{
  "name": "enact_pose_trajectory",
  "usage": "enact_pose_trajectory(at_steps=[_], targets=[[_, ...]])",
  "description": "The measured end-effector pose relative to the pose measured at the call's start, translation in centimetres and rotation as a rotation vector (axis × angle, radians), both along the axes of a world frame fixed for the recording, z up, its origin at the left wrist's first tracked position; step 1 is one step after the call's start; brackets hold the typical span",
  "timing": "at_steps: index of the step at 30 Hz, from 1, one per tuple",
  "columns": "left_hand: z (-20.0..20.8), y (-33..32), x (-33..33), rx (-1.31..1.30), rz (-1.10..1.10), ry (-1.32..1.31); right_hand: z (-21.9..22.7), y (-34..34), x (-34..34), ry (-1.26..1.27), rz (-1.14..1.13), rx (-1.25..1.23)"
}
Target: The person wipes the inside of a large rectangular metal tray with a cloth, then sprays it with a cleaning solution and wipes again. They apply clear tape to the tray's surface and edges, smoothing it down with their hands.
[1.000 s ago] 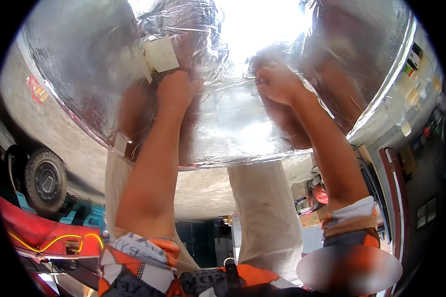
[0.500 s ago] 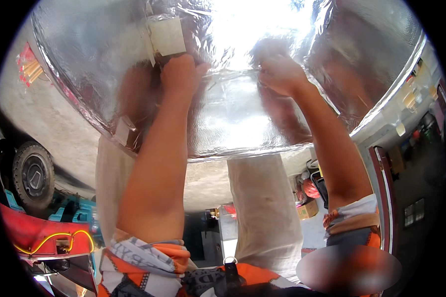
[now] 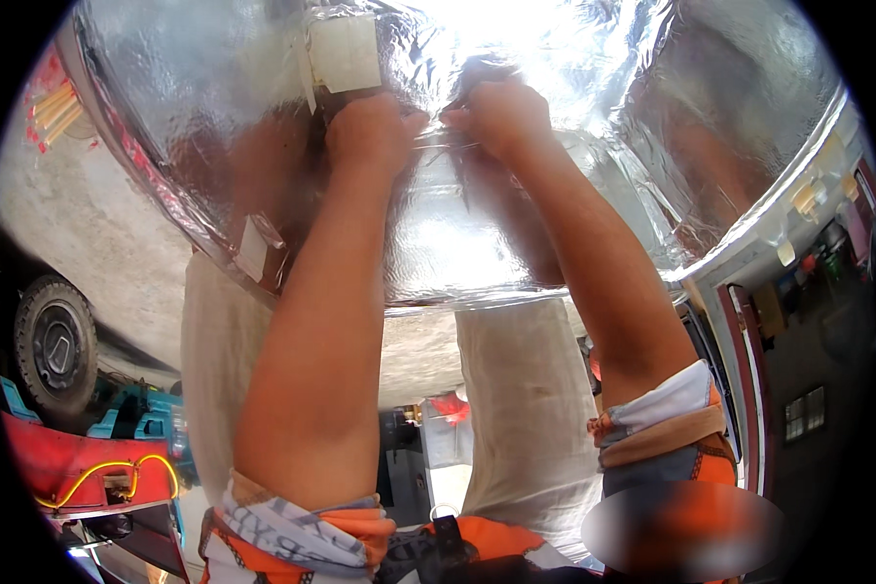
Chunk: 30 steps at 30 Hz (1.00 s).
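Note:
A large sheet of shiny silver foil (image 3: 477,224) is spread before me, creased and reflecting my arms. My left hand (image 3: 370,136) is closed on it, with the thumb pointing right along a crease. My right hand (image 3: 506,117) pinches the foil a short way to the right, its thumb turned toward the left one. The fingertips of both hands are partly hidden. A pale square patch (image 3: 346,54) lies on the foil just beyond my left hand. Another small pale piece (image 3: 254,248) is stuck near the foil's front left edge.
Strips of tape (image 3: 806,200) hang along the right rim. A bundle of thin sticks (image 3: 56,112) lies at the far left. Lower left are a black wheel (image 3: 56,343), teal tools (image 3: 136,414) and a red surface (image 3: 54,462) with a yellow cord (image 3: 107,469).
My right hand has moved left along the foil, closer to my left hand. The left hand has shifted slightly right and nearer, and the view has shifted a little.

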State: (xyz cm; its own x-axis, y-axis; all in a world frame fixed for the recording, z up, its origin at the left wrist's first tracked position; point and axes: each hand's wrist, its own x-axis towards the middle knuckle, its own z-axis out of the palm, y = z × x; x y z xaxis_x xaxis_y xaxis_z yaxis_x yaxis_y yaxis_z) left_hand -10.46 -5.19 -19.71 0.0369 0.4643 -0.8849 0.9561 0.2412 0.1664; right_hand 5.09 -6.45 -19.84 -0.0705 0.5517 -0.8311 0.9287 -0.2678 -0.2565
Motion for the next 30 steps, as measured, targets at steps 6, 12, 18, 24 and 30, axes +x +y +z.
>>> enact_pose_trajectory(at_steps=[6, 12, 18, 24, 30], targets=[[-0.6, -0.7, -0.7, 0.053, 0.058, 0.016, -1.3, -1.3, 1.0, 0.03, 0.012, 0.05], [-1.0, -1.7, -1.6, 0.098, 0.203, -0.017, -2.4, -2.9, 0.2, 0.271, -0.234, 0.273], [0.5, -1.0, -1.0, 0.042, 0.069, -0.022, -1.9, -2.8, -1.0, 0.147, 0.174, 0.279], [0.5, -0.7, -0.5, 0.008, -0.152, -0.073, -2.4, -2.9, -0.5, 0.207, 0.137, 0.261], [0.9, -1.2, -0.3, 0.077, -0.25, -0.167, -2.1, -2.9, -0.4, 0.22, 0.154, 0.295]])
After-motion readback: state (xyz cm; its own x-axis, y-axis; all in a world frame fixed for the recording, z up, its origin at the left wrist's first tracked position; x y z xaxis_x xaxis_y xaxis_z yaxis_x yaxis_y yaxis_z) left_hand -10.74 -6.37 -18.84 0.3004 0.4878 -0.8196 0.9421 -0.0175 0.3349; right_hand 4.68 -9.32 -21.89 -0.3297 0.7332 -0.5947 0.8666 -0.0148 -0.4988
